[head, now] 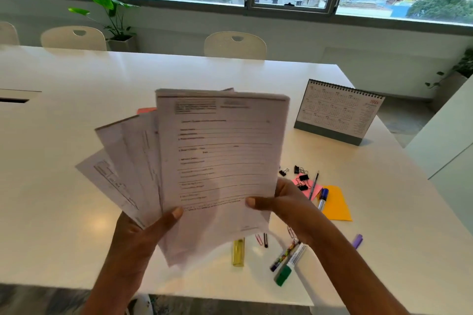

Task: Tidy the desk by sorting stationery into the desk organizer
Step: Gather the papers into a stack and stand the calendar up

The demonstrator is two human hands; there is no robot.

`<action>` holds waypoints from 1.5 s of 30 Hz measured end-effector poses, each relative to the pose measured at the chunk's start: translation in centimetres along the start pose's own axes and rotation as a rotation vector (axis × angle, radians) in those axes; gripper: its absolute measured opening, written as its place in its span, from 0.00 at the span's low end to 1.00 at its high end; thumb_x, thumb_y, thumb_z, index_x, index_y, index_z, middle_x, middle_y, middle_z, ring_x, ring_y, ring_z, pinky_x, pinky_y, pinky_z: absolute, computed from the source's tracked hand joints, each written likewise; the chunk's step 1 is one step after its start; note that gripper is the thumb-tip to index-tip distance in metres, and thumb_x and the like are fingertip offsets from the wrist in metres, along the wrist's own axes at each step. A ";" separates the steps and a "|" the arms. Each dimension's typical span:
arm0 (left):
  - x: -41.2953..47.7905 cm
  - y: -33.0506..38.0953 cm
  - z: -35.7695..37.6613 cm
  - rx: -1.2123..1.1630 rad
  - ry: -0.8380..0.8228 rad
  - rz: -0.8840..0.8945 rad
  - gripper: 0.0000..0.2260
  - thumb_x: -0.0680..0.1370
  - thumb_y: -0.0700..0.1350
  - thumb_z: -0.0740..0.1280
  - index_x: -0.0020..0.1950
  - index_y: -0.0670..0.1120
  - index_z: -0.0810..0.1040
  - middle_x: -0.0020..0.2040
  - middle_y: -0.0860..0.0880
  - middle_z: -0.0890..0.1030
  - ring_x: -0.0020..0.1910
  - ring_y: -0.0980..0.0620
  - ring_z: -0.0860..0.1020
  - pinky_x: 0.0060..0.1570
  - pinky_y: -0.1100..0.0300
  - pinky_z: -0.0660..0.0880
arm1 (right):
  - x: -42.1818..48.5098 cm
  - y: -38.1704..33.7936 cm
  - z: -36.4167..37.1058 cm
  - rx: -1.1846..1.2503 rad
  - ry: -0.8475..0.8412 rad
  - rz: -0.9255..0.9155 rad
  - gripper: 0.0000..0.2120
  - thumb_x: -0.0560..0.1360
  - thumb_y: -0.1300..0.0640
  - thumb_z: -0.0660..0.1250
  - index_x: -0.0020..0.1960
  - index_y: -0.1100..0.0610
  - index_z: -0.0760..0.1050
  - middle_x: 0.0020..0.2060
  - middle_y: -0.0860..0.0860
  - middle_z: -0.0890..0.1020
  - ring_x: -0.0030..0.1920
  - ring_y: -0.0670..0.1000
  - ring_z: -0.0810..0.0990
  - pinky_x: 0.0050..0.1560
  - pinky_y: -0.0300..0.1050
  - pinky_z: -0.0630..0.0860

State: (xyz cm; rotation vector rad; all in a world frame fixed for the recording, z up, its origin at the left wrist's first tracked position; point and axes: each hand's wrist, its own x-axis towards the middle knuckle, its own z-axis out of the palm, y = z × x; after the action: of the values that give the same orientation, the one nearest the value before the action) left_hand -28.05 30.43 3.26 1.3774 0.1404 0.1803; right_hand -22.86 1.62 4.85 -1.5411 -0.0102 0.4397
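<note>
Printed paper sheets (220, 156): thin, white, fanned, raised above glossy white tabletop (64, 123). Thumb of left grip (138, 240) pinches fan's lower corner; right grip (281, 202) pinches front sheet's edge.

1. I hold the papers (220, 161) above the table (64, 135): my left hand (135, 240) at their 7 o'clock corner, my right hand (284, 202) at 4 o'clock.
2. The desk calendar (337, 112) stands on the table at 2 o'clock from the papers.
3. The binder clips (302, 179) lie at 3 o'clock, just beyond my right hand.
4. The markers (282, 275) lie at 5 o'clock, beside my right forearm.
5. A chair (235, 45) stands behind the table at 12 o'clock.
</note>
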 end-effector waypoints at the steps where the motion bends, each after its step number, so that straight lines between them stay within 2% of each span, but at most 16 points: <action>1: 0.2 0.3 0.0 0.019 -0.004 0.030 0.28 0.65 0.35 0.82 0.58 0.60 0.85 0.58 0.52 0.88 0.56 0.48 0.87 0.54 0.48 0.85 | 0.4 -0.3 0.6 -0.003 0.010 -0.028 0.16 0.76 0.67 0.74 0.63 0.59 0.80 0.56 0.52 0.88 0.58 0.49 0.86 0.51 0.42 0.84; 4: 0.8 1.5 -0.3 0.053 -0.001 0.098 0.24 0.65 0.41 0.79 0.52 0.68 0.85 0.55 0.57 0.88 0.52 0.55 0.86 0.47 0.58 0.85 | 1.6 -0.9 2.4 0.009 0.037 -0.093 0.14 0.76 0.68 0.73 0.60 0.57 0.81 0.55 0.52 0.88 0.57 0.49 0.87 0.54 0.46 0.85; 6: 1.2 2.3 -0.8 0.073 0.002 0.146 0.24 0.66 0.40 0.82 0.50 0.68 0.85 0.53 0.58 0.88 0.51 0.56 0.86 0.46 0.62 0.84 | 2.5 -1.1 3.6 0.010 0.065 -0.125 0.15 0.75 0.67 0.75 0.61 0.57 0.82 0.55 0.52 0.88 0.58 0.51 0.87 0.60 0.53 0.84; 10: 1.8 3.2 -2.4 0.107 0.066 0.223 0.24 0.66 0.41 0.83 0.55 0.65 0.85 0.57 0.56 0.87 0.55 0.53 0.85 0.50 0.59 0.85 | 3.7 -1.1 5.6 -0.006 0.066 -0.160 0.17 0.76 0.64 0.75 0.64 0.55 0.81 0.57 0.50 0.87 0.62 0.54 0.84 0.63 0.60 0.82; 12: 1.8 3.6 -3.0 0.119 0.079 0.252 0.25 0.67 0.43 0.80 0.57 0.66 0.83 0.58 0.56 0.87 0.56 0.53 0.85 0.49 0.58 0.85 | 4.2 -1.3 6.6 -0.019 0.075 -0.174 0.16 0.77 0.64 0.74 0.62 0.52 0.81 0.56 0.49 0.87 0.62 0.54 0.83 0.64 0.61 0.81; 14: 1.8 3.8 -3.5 0.118 0.096 0.280 0.27 0.68 0.41 0.82 0.57 0.68 0.82 0.57 0.58 0.86 0.56 0.55 0.85 0.48 0.61 0.85 | 4.6 -1.5 7.6 -0.035 0.073 -0.185 0.15 0.77 0.64 0.74 0.61 0.49 0.81 0.56 0.48 0.87 0.62 0.55 0.82 0.65 0.62 0.81; 16: 2.0 4.0 -4.0 0.119 0.121 0.299 0.27 0.69 0.39 0.82 0.59 0.67 0.81 0.58 0.58 0.86 0.56 0.54 0.85 0.48 0.61 0.85 | 5.2 -1.7 8.7 -0.057 0.050 -0.200 0.15 0.78 0.63 0.73 0.60 0.48 0.81 0.56 0.48 0.86 0.62 0.54 0.82 0.63 0.59 0.82; 19: 2.2 3.8 -4.3 0.099 0.133 0.300 0.27 0.71 0.35 0.78 0.59 0.65 0.83 0.57 0.58 0.87 0.56 0.56 0.85 0.49 0.62 0.84 | 5.5 -1.9 9.6 -0.069 0.030 -0.223 0.15 0.78 0.63 0.73 0.59 0.46 0.80 0.54 0.47 0.86 0.58 0.49 0.83 0.53 0.45 0.84; 21: 2.3 3.8 -4.3 0.105 0.123 0.283 0.26 0.68 0.37 0.82 0.55 0.65 0.85 0.54 0.59 0.87 0.54 0.59 0.85 0.47 0.64 0.84 | 5.7 -1.9 9.8 -0.055 0.028 -0.233 0.16 0.77 0.64 0.74 0.58 0.46 0.80 0.54 0.48 0.85 0.56 0.48 0.84 0.47 0.40 0.84; 24: 2.6 3.4 -4.4 0.112 0.102 0.211 0.23 0.64 0.41 0.85 0.52 0.63 0.87 0.53 0.54 0.88 0.53 0.55 0.86 0.46 0.59 0.85 | 5.9 -1.5 9.7 -0.019 0.008 -0.252 0.16 0.76 0.67 0.75 0.60 0.53 0.81 0.57 0.53 0.85 0.56 0.50 0.85 0.49 0.41 0.84; 27: 2.7 2.4 -4.5 0.092 0.196 0.172 0.21 0.63 0.44 0.85 0.54 0.54 0.86 0.53 0.51 0.89 0.51 0.52 0.87 0.45 0.55 0.86 | 6.1 -1.2 9.7 0.019 -0.031 -0.258 0.17 0.75 0.67 0.76 0.62 0.57 0.80 0.58 0.57 0.84 0.57 0.50 0.86 0.50 0.41 0.84; 33: 2.5 1.5 -3.0 0.015 0.357 0.164 0.16 0.68 0.43 0.82 0.53 0.51 0.84 0.48 0.54 0.89 0.48 0.51 0.87 0.41 0.61 0.84 | 6.7 -0.9 10.5 0.008 -0.019 -0.246 0.17 0.77 0.65 0.74 0.63 0.53 0.79 0.59 0.55 0.83 0.57 0.51 0.84 0.49 0.41 0.84; 36: 2.9 2.5 -3.1 0.039 0.347 0.210 0.16 0.70 0.40 0.82 0.54 0.52 0.84 0.50 0.53 0.89 0.47 0.53 0.87 0.42 0.59 0.85 | 6.7 -1.2 10.6 0.032 -0.013 -0.259 0.19 0.78 0.67 0.72 0.65 0.51 0.78 0.58 0.51 0.84 0.58 0.49 0.83 0.49 0.40 0.83; 39: 3.4 2.9 -3.6 0.097 0.331 0.231 0.17 0.69 0.41 0.83 0.54 0.53 0.84 0.50 0.54 0.88 0.47 0.53 0.86 0.43 0.57 0.85 | 7.0 -1.2 10.5 0.018 0.005 -0.258 0.19 0.78 0.67 0.72 0.65 0.51 0.77 0.58 0.51 0.84 0.60 0.52 0.83 0.50 0.42 0.84; 42: 3.8 1.9 -4.0 0.074 0.365 0.188 0.20 0.68 0.43 0.83 0.57 0.49 0.84 0.52 0.53 0.88 0.49 0.52 0.86 0.44 0.59 0.84 | 7.2 -0.9 10.5 0.014 -0.002 -0.235 0.20 0.77 0.67 0.74 0.64 0.51 0.78 0.58 0.52 0.85 0.60 0.54 0.83 0.51 0.44 0.85; 45: 3.8 0.7 -3.8 0.005 0.347 0.139 0.21 0.69 0.43 0.80 0.61 0.48 0.82 0.53 0.53 0.88 0.49 0.53 0.86 0.43 0.62 0.84 | 7.2 -0.6 10.9 0.046 -0.021 -0.244 0.21 0.76 0.69 0.74 0.63 0.51 0.79 0.58 0.54 0.84 0.58 0.51 0.84 0.51 0.42 0.84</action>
State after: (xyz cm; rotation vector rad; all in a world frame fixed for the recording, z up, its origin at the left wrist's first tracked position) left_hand -25.17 35.01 3.30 1.3519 0.3343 0.5364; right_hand -19.06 14.09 4.03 -1.4684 -0.2011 0.2601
